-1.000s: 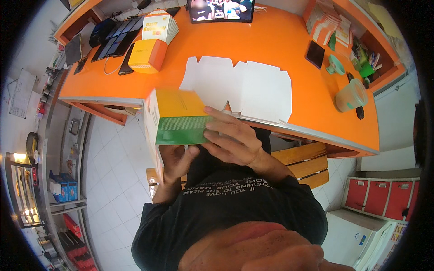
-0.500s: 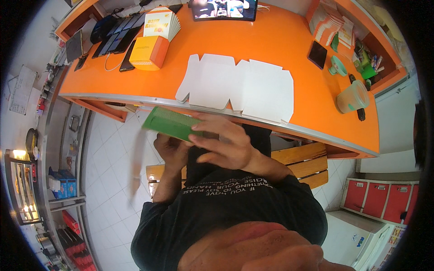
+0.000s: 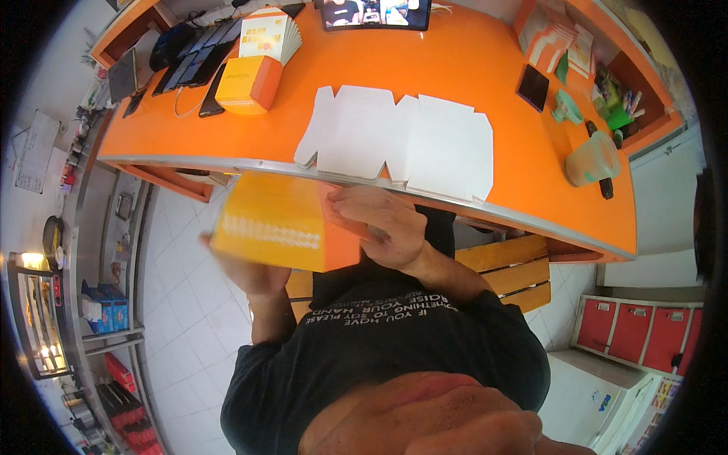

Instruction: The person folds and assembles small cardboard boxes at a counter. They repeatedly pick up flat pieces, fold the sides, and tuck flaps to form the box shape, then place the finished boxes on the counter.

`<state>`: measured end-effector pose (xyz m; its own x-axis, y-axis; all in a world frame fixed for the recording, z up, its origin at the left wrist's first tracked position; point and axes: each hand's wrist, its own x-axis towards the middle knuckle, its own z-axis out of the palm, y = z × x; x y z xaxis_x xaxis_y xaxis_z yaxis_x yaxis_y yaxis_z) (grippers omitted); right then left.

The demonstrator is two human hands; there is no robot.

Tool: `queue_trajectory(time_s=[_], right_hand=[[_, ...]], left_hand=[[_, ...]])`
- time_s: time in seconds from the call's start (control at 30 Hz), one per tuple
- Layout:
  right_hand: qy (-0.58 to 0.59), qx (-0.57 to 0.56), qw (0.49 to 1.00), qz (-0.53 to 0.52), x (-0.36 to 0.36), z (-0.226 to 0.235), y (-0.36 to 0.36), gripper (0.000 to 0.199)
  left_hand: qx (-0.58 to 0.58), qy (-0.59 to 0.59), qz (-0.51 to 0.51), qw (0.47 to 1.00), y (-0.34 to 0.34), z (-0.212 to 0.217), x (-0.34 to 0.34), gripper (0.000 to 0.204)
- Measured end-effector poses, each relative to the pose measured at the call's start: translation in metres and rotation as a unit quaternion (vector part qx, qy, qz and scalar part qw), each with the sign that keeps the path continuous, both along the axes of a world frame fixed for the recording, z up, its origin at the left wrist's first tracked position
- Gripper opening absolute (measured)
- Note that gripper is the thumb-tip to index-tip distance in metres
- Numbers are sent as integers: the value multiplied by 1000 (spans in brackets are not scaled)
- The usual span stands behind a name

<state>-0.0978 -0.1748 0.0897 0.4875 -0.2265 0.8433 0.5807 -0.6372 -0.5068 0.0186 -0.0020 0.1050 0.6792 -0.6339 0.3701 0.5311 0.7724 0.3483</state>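
Note:
A yellow and orange cardboard box [image 3: 269,220] with a band of white pattern is held up between my hands, just in front of the table's near edge. It is blurred by motion. My left hand [image 3: 258,274] supports it from below on the left, with most of its fingers hidden behind the box. On the orange side, my right hand [image 3: 383,224] grips the box with bent fingers. Beyond the box, flat white box blanks [image 3: 402,140] lie spread on the orange table [image 3: 334,64], close to its front edge.
A finished yellow box [image 3: 246,83] stands at the back left beside a stack of white cards or cartons [image 3: 265,36]. Phones [image 3: 193,64] lie further left, a screen [image 3: 371,15] at the back. A translucent cup [image 3: 591,159] and a phone [image 3: 533,87] are on the right.
Half a second ago a narrow green face with a ribbed edge showed between my hands. Now a broad yellow and orange box faces show there instead, and my left hand is further left.

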Motion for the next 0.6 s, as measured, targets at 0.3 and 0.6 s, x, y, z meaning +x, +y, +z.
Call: queue_trajectory(time_s=[0.3, 0.6], right_hand=[[-39, -98, 992, 70, -2, 27, 3, 26], [-81, 55, 994, 54, 1, 14, 17, 18]], left_hand=[[342, -282, 347, 827, 3, -17, -15, 71], [320, -539, 563, 538, -18, 6, -22, 4]])
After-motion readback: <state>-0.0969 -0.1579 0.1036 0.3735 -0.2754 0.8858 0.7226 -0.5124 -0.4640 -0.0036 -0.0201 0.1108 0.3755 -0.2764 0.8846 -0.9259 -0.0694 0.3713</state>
